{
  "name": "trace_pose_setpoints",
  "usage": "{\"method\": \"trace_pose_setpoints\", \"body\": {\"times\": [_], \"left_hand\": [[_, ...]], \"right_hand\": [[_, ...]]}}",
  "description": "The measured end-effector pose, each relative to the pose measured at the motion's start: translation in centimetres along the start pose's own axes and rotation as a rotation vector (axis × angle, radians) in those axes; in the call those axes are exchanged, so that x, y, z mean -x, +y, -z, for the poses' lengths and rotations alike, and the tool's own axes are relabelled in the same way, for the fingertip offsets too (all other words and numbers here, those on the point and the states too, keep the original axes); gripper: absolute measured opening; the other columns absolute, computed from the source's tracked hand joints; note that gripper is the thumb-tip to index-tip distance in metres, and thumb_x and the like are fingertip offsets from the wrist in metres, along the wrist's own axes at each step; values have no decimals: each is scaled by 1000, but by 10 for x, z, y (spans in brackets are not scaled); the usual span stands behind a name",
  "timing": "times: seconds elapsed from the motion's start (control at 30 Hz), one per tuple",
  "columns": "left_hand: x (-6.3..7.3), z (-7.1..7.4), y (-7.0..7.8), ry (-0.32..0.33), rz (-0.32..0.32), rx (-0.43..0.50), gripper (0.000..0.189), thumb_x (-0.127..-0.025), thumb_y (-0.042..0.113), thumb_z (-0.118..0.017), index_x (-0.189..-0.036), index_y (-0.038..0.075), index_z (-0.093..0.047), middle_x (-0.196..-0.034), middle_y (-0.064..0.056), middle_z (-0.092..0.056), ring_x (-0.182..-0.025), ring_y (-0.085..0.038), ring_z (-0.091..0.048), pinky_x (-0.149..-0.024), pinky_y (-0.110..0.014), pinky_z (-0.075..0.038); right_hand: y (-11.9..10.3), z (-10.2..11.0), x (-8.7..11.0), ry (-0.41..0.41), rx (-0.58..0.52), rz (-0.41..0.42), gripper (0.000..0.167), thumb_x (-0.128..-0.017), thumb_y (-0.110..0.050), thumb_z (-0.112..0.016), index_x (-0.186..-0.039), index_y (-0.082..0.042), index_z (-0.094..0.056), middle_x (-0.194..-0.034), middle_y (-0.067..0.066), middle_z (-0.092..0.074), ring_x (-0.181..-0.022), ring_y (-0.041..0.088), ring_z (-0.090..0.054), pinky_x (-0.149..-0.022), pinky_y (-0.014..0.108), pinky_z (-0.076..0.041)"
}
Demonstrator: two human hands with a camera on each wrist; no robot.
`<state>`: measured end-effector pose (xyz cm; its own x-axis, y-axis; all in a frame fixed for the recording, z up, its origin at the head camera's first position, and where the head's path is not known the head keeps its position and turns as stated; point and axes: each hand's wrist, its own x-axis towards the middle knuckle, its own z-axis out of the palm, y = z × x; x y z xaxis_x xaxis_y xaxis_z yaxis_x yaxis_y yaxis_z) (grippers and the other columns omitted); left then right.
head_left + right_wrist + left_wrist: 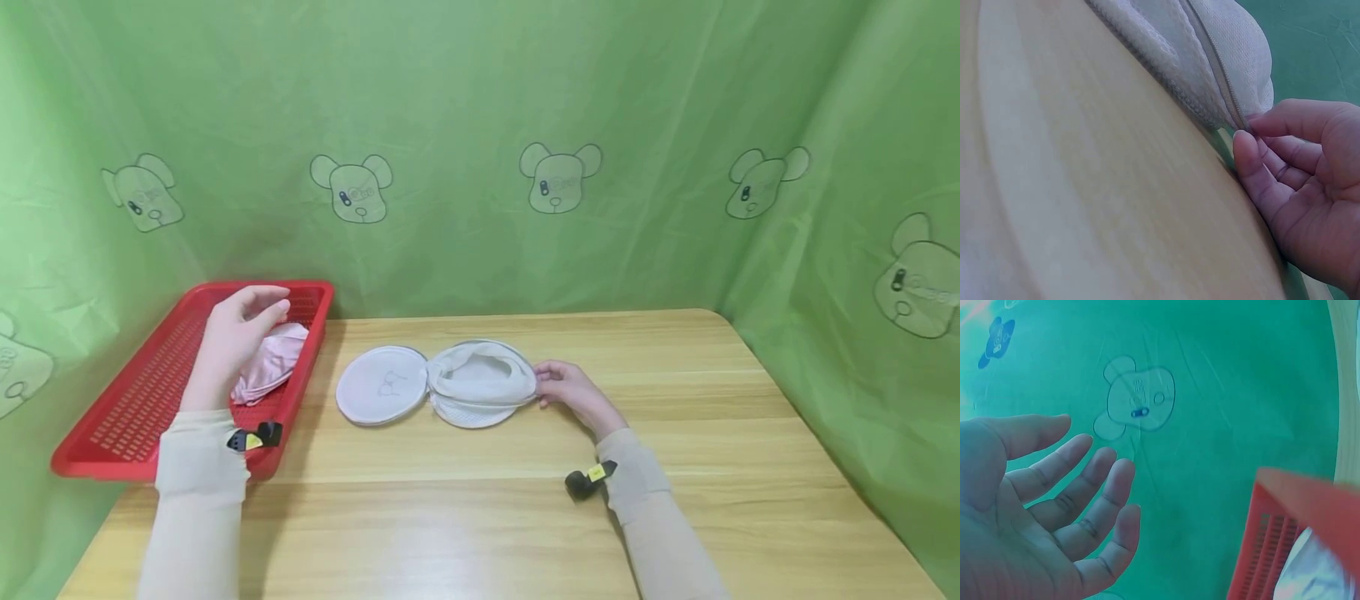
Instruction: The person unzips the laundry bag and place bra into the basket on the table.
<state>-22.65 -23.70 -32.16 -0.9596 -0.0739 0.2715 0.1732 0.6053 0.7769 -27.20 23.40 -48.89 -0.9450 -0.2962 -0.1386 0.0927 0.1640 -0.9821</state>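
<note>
A white mesh laundry bag (pixel 480 412) with a zipper lies on the table, its mouth gaping and a round flat panel (pixel 382 386) joined to its left side. My right hand (pixel 573 396) pinches the bag's right edge; in the right wrist view, thumb and forefinger meet at the end of the zipper (pixel 1222 75). Over the red basket (pixel 315 342) hovers my left hand (pixel 236 333), fingers loosely bent and nothing between them, as the left wrist view confirms. Below and right of it, a shiny pink cloth (pixel 273 362) rests inside the basket, partly hidden by the hand.
The basket stands at the left of the wooden table (pixel 465 533), slanting along its edge. Green curtains (pixel 465 67) printed with bear heads hang behind and at both sides. The table's back right corner is rounded.
</note>
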Motion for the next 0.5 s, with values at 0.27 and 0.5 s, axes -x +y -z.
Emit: {"method": "trace_pose_setpoints", "body": {"times": [0.27, 0.5], "left_hand": [[5, -23, 11, -37, 34, 70, 42, -98, 33, -56, -132, 9, -58, -124, -13, -63, -94, -2, -58, -78, -11, -46], [3, -40, 19, -49, 31, 147, 40, -97, 30, -58, -130, 7, -58, -124, -15, -63, -95, -5, -61, -81, -10, -47]], "right_hand": [[3, 0, 0, -11, -1, 16, 44, -88, -4, -63, -127, 11, -49, -97, 3, -64, -82, 14, -62, -70, 25, -56], [2, 3, 2, -11, -8, 27, 44, -91, -5, -60, -130, 12, -47, -102, 6, -64, -82, 13, -63, -75, 24, -57]]}}
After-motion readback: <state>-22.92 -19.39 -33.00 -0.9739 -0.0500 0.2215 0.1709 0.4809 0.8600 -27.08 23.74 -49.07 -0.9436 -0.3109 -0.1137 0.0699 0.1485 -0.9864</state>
